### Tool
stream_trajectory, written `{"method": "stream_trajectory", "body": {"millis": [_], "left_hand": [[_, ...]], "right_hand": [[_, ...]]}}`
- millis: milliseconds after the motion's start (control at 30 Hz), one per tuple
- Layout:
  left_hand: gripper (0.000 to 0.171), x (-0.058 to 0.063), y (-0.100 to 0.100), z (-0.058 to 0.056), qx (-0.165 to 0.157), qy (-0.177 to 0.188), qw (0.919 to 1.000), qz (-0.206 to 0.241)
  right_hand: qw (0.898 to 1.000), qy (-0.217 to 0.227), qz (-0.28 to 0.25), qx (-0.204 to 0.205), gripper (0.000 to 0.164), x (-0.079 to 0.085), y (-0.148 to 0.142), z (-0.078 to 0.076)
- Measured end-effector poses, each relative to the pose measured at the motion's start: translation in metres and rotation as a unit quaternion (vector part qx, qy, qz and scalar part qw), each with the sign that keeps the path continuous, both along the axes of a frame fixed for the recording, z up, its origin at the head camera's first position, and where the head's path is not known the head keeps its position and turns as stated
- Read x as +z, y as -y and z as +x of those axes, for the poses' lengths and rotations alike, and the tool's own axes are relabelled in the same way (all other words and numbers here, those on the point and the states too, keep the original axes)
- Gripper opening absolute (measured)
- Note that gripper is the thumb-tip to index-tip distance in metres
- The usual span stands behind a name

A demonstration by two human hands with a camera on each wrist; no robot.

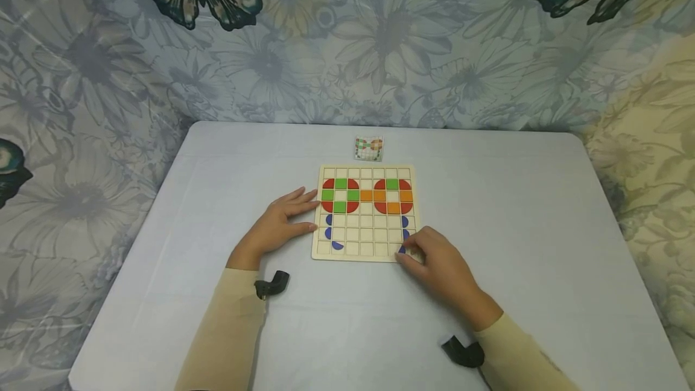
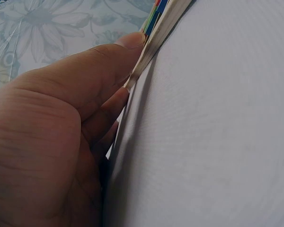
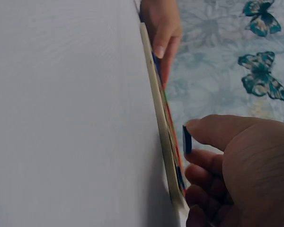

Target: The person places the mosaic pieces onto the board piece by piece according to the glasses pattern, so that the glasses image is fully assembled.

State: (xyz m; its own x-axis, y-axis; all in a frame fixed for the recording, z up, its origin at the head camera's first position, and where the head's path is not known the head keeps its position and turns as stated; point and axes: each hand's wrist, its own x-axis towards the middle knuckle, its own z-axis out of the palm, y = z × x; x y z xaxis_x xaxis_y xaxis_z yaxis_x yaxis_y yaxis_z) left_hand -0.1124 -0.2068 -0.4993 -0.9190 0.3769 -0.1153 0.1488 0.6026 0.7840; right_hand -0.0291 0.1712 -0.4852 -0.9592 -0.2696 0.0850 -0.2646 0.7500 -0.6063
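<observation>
A wooden grid board (image 1: 353,252) lies on the table, with red, green and orange pieces forming two ring shapes joined by an orange square. Blue half-round pieces (image 1: 337,245) sit in cells at its lower left and right. Between right thumb and index finger, my right hand (image 1: 442,267) pinches a blue half-round piece (image 3: 187,139) over the board's lower right corner. In the right wrist view this piece is apart from the board. My left hand (image 1: 279,222) rests at the board's left edge, fingers extended, the thumb touching its rim in the left wrist view.
A small pattern card (image 1: 368,148) lies on the white table (image 1: 505,198) behind the board. Floral fabric with butterflies (image 1: 391,47) hangs behind the table. Black devices (image 1: 464,352) are strapped near both wrists.
</observation>
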Motion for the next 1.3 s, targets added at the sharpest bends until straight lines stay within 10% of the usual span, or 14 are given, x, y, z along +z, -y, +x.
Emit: {"method": "stream_trajectory", "body": {"millis": [1300], "left_hand": [[0.064,-0.002,0.000,-0.001,-0.005,-0.008,0.9999,-0.009]], "right_hand": [[1.000,-0.011,-0.001,0.005,0.015,0.001,0.012,-0.006]]}}
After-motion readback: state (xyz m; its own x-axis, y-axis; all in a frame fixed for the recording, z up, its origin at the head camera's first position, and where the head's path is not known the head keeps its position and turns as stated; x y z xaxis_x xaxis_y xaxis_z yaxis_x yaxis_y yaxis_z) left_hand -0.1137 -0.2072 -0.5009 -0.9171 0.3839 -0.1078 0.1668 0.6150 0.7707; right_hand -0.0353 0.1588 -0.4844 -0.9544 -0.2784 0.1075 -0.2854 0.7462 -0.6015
